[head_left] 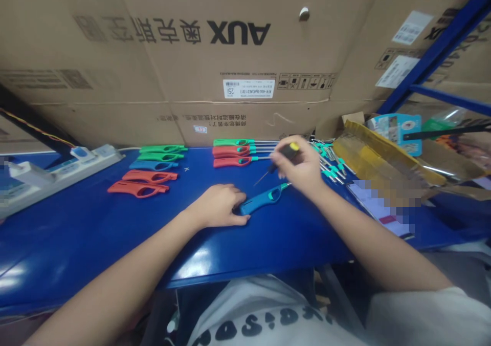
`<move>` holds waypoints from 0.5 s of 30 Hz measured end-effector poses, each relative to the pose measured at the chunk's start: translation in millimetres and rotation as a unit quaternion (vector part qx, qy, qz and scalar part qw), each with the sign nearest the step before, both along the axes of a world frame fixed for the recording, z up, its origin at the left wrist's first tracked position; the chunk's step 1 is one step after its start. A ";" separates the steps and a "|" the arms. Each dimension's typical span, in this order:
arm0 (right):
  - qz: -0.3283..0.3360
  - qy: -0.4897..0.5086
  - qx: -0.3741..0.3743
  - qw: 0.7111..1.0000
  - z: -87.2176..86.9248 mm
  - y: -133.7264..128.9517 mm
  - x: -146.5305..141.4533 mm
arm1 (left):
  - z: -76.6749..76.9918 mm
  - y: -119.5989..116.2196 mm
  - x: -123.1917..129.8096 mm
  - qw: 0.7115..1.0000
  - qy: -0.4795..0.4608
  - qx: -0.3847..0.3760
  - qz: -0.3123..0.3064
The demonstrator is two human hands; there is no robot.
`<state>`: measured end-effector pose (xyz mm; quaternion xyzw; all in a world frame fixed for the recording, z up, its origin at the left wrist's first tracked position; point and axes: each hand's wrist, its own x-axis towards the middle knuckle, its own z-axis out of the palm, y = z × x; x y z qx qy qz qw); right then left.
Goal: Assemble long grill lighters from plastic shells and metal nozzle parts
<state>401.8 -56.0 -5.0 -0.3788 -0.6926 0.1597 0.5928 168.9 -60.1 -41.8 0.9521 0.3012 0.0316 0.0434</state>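
My left hand [218, 206] grips the rear end of a blue plastic utility lighter [260, 201], which lies on the blue workbench [103, 231] with its metal nozzle pointing right. Above it, my right hand [299, 166] holds a small screwdriver [288, 152] with a black, yellow-capped handle, its thin shaft angled down and left over the lighter. Left of my hands lie several green, red and blue lighter bodies [148, 177] in rows. Several long-nozzled lighters [232, 150] lie behind my right hand, their shafts partly hidden by it.
Loose metal tubes with teal fittings [330, 161] lie at the bench's back right, next to yellow-taped packaging [378, 159]. A white power strip [63, 172] sits at the left. Large cardboard boxes [192, 64] stand along the back, with a blue shelf frame [433, 54] at upper right.
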 end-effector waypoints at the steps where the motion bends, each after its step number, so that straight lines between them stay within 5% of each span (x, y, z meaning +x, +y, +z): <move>1: -0.036 0.023 -0.005 0.999 -0.4 8.0 12.4 | 2.3 0.1 -1.8 1.000 0.007 0.000 0.006; 7: -0.277 -0.040 0.012 0.960 -13.9 47.0 90.4 | 15.7 3.2 -15.1 0.998 0.029 -0.004 0.053; 15: -0.277 -0.302 -0.058 0.910 -32.8 56.4 104.6 | 14.3 -5.3 -1.6 0.995 -0.032 0.033 0.090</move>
